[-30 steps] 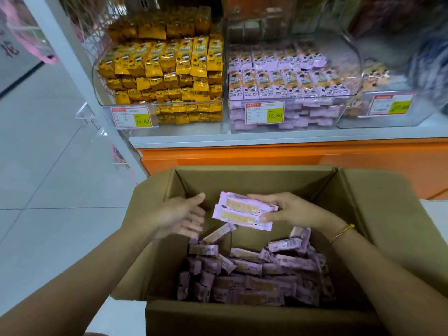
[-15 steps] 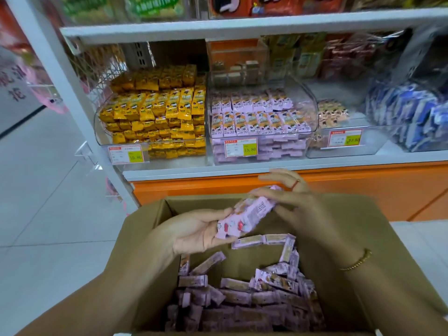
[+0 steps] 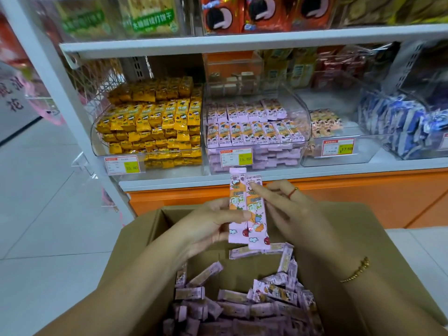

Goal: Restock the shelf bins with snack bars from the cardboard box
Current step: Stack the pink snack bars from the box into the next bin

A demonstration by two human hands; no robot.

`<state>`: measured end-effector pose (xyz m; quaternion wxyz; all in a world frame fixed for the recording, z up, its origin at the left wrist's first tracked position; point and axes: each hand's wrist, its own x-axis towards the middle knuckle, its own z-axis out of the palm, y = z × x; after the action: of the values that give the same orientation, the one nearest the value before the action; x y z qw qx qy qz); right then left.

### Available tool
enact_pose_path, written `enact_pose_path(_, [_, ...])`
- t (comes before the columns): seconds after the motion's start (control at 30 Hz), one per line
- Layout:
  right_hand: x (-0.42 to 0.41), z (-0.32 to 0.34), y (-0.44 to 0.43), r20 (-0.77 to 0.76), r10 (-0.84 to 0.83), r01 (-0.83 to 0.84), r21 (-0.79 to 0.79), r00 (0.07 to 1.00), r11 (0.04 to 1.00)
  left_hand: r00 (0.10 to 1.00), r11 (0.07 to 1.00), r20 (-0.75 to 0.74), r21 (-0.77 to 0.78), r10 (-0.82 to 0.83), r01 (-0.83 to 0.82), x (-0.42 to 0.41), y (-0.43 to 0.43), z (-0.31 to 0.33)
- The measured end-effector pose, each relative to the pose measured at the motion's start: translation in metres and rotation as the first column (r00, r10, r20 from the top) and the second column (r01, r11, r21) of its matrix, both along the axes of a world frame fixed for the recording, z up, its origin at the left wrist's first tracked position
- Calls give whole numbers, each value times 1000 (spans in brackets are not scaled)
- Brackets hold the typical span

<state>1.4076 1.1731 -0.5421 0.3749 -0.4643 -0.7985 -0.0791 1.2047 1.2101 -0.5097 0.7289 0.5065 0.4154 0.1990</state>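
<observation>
Two pink snack bars (image 3: 249,229) stand upright at the centre of the frame, side by side and touching, printed faces to the camera. They are clear of the cardboard box (image 3: 143,241) below.

The left hand (image 3: 208,221) grips their lower half from the left, thumb pressed across the front. The right hand (image 3: 291,214) pinches the upper half from the right, with one of its fingers (image 3: 254,187) laid on the face of the right bar and the others behind.

Their long axis runs vertically in the frame. The top ends point at the clear bin (image 3: 306,124) of matching pink bars directly above on the shelf (image 3: 266,174).

Judgement: the pair is squared for placing. The coming move is straight up-frame into that bin, and the right hand is marginally nearer to it.

Loose bars (image 3: 242,309) fill the bottom of the box. A bin of yellow packets (image 3: 155,122) stands just left of the target.
</observation>
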Motion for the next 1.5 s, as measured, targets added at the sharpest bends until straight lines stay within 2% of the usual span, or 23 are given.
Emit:
enact_pose_path(0.1, [5, 28, 10, 134, 26, 5, -228, 991, 974, 990, 992, -132, 111, -41, 56, -8, 14, 6])
enact_pose_path(0.2, [7, 55, 21, 380, 149, 40, -446, 913, 894, 939, 955, -295, 180, -178, 238, -14, 23, 15])
enact_pose_path(0.3, [0, 65, 28, 452, 287, -74, -432, 845, 899, 896, 913, -397, 258, -198, 317, -17, 27, 15])
enact_pose_path(0.4, [-2, 65, 39, 470, 279, -99, -372, 837, 923, 884, 883, -426, 315, -195, 347, -18, 33, 18])
enact_pose_path(0.47, [4, 65, 48, 439, 229, -73, -343, 869, 937, 917, 891, -384, 374, -104, 258, -20, 39, 24])
enact_pose_path(0.5, [9, 66, 54, 387, 193, -62, -326, 902, 943, 926, 867, -377, 456, -17, 201, -22, 43, 27])
enact_pose_path(0.6, [21, 72, 76, 78, -20, 43, -307, 997, 951, 880, 667, -375, 739, 290, 95, -28, 56, 34])
enact_pose_path(0.67, [23, 77, 100, -50, -194, 168, -316, 980, 934, 841, 572, -328, 820, 431, 26, -31, 62, 34])
enact_pose_path(0.73, [21, 82, 130, -70, -341, 300, -335, 937, 893, 806, 479, -314, 877, 501, 44, -30, 69, 26])
enact_pose_path(0.8, [15, 89, 161, -56, -451, 394, -398, 891, 828, 769, 386, -346, 912, 537, 141, -28, 75, 16])
enact_pose_path(0.9, [-4, 98, 202, -33, -547, 420, -601, 837, 680, 717, 294, -371, 926, 590, 237, -31, 83, 3])
enact_pose_path(0.97, [-16, 102, 225, 27, -579, 462, -635, 815, 620, 696, 242, -363, 932, 620, 271, -34, 89, -3])
enact_pose_path(1.03, [-29, 103, 247, 20, -603, 459, -669, 798, 585, 692, 194, -340, 939, 637, 283, -37, 95, -7])
enact_pose_path(1.1, [-39, 101, 268, -44, -616, 418, -696, 786, 583, 707, 162, -308, 950, 636, 268, -37, 99, -9])
enact_pose_path(1.23, [-61, 102, 295, -153, -601, 313, -739, 784, 597, 723, 160, -298, 954, 623, 255, -39, 100, -10])
enact_pose_path(1.37, [-72, 97, 306, -62, -593, 370, -729, 802, 576, 730, 176, -315, 948, 607, 264, -40, 99, -9])
enact_pose_path(1.5, [-64, 98, 295, -3, -505, 357, -704, 863, 614, 725, 192, -334, 942, 602, 274, -41, 98, -9])
